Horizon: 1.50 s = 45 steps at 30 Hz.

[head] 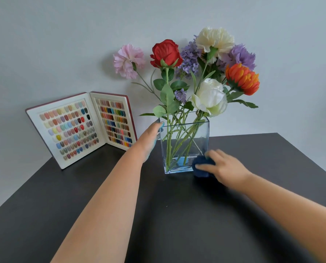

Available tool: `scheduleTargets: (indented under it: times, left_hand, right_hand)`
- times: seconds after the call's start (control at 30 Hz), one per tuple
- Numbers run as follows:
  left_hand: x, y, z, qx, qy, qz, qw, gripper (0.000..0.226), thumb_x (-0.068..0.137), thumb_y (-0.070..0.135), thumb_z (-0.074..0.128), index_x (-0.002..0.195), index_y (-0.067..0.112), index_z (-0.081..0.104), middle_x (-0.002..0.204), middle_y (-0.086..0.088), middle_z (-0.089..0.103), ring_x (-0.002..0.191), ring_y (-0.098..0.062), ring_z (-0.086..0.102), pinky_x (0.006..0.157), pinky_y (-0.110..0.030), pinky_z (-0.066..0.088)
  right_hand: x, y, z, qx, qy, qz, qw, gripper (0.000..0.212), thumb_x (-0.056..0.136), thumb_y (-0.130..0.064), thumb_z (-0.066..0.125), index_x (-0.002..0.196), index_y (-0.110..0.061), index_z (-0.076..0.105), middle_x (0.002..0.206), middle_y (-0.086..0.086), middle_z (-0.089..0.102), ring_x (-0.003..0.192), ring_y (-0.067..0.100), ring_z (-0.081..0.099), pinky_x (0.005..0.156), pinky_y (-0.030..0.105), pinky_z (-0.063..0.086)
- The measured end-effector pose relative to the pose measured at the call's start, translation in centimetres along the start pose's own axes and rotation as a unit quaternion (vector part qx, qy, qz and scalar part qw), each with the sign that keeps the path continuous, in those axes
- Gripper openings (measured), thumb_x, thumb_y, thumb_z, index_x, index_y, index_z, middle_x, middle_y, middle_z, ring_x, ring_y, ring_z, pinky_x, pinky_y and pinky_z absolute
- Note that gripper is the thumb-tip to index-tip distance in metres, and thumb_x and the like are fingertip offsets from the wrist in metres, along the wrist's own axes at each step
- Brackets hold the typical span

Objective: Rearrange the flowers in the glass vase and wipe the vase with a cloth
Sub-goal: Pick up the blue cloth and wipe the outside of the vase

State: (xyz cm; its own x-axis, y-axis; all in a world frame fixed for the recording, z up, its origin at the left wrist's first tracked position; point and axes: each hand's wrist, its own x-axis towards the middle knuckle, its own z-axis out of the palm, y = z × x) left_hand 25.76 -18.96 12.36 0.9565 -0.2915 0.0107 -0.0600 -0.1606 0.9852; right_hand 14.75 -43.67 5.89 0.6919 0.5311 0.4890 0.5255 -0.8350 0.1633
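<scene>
A clear rectangular glass vase [184, 145] stands on the dark table [177, 215] and holds several artificial flowers [208, 97]: red rose, pink, cream, purple, orange and white blooms. My left hand [150, 137] presses flat against the vase's left wall near the rim. My right hand [222, 168] grips a bunched dark blue cloth [202, 166] and holds it against the vase's lower right corner. The right hand is slightly blurred.
An open nail-colour sample book [82, 128] stands upright at the back left, leaning near the pale wall [63, 44]. The table's left edge runs diagonally down at the left; its back right corner lies behind the vase.
</scene>
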Motion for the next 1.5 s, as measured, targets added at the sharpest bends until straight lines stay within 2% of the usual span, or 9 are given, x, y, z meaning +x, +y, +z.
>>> scheduleTargets:
  times: [0.1,0.33,0.6,0.87,1.0,1.17,1.33,1.4,1.5]
  left_hand:
    - [-0.2,0.2,0.1,0.005,-0.003,-0.002,1.0,0.049,0.096,0.047,0.032,0.139,0.025,0.043,0.14,-0.004,0.047,0.13,-0.021,0.04,0.104,-0.038,0.02]
    - [-0.1,0.4,-1.2,-0.012,0.021,0.008,1.0,0.055,0.09,0.054,0.038,0.136,0.025,0.047,0.137,-0.004,0.05,0.128,-0.02,0.041,0.107,-0.04,0.019]
    - [-0.1,0.0,0.3,-0.018,0.032,-0.012,0.999,0.064,0.078,0.062,0.039,0.132,0.028,0.049,0.137,0.0,0.048,0.127,-0.017,0.038,0.109,-0.041,0.018]
    - [0.0,0.3,0.3,-0.013,0.023,-0.006,1.0,0.062,0.083,0.057,0.04,0.133,0.022,0.049,0.131,-0.005,0.052,0.122,-0.02,0.045,0.103,-0.039,0.026]
    - [-0.1,-0.2,0.0,0.0,0.012,-0.003,1.0,0.067,0.08,0.065,0.04,0.136,0.028,0.046,0.139,0.0,0.048,0.122,-0.014,0.043,0.108,-0.042,0.024]
    - [-0.3,0.0,-0.1,0.011,0.008,0.002,1.0,0.07,0.078,0.067,0.038,0.137,0.031,0.045,0.141,0.002,0.047,0.124,-0.012,0.042,0.108,-0.042,0.022]
    - [-0.1,0.1,-0.4,-0.019,-0.019,-0.01,1.0,0.068,0.076,0.065,0.043,0.128,0.023,0.052,0.125,-0.006,0.059,0.113,-0.015,0.054,0.09,-0.035,0.04]
    - [0.1,0.2,-0.6,-0.027,-0.022,-0.016,0.999,0.062,0.077,0.062,0.046,0.124,0.022,0.055,0.12,-0.008,0.062,0.107,-0.015,0.058,0.083,-0.032,0.042]
    - [0.4,-0.2,-0.8,-0.022,-0.03,-0.028,0.999,0.067,0.079,0.064,0.046,0.133,0.023,0.05,0.13,-0.008,0.057,0.117,-0.021,0.053,0.103,-0.041,0.036]
  right_hand:
    - [0.1,0.6,-0.8,-0.02,-0.016,-0.018,0.999,0.054,0.056,-0.006,0.089,0.106,-0.019,0.075,0.096,0.02,0.065,0.074,0.038,0.062,0.051,0.038,0.055]
    - [5.6,1.1,-4.5,-0.001,0.184,0.038,0.982,0.051,0.064,0.008,0.076,0.112,-0.009,0.073,0.1,0.028,0.06,0.08,0.042,0.06,0.057,0.042,0.053]
    - [2.3,-2.3,0.6,-0.052,-0.062,-0.027,0.996,0.062,0.066,-0.007,0.084,0.124,-0.017,0.065,0.112,0.021,0.061,0.088,0.039,0.06,0.06,0.041,0.055]
    - [9.1,-2.9,-3.9,0.008,0.22,0.061,0.974,0.038,0.08,-0.005,0.06,0.117,-0.009,0.069,0.095,0.028,0.058,0.078,0.043,0.058,0.049,0.044,0.053]
    - [7.6,-6.1,0.2,0.027,0.142,0.057,0.988,0.057,0.066,0.002,0.079,0.121,-0.011,0.067,0.094,0.023,0.059,0.075,0.038,0.058,0.048,0.038,0.051]
    - [5.9,-6.9,2.3,-0.012,-0.07,-0.029,0.997,0.058,0.081,-0.006,0.068,0.136,-0.018,0.053,0.115,0.02,0.054,0.096,0.039,0.053,0.068,0.046,0.053]
    - [10.2,-4.7,-1.9,0.001,0.168,0.033,0.985,0.053,0.065,-0.002,0.081,0.116,-0.012,0.068,0.094,0.022,0.058,0.074,0.037,0.056,0.049,0.036,0.047]
    - [10.9,-5.0,-2.1,-0.009,0.19,0.035,0.981,0.053,0.066,0.001,0.078,0.117,-0.011,0.068,0.094,0.023,0.058,0.074,0.036,0.054,0.048,0.034,0.044]
    - [9.7,-6.3,-0.3,0.001,0.143,0.026,0.989,0.058,0.062,0.004,0.078,0.117,-0.01,0.068,0.095,0.024,0.059,0.074,0.038,0.056,0.047,0.036,0.047]
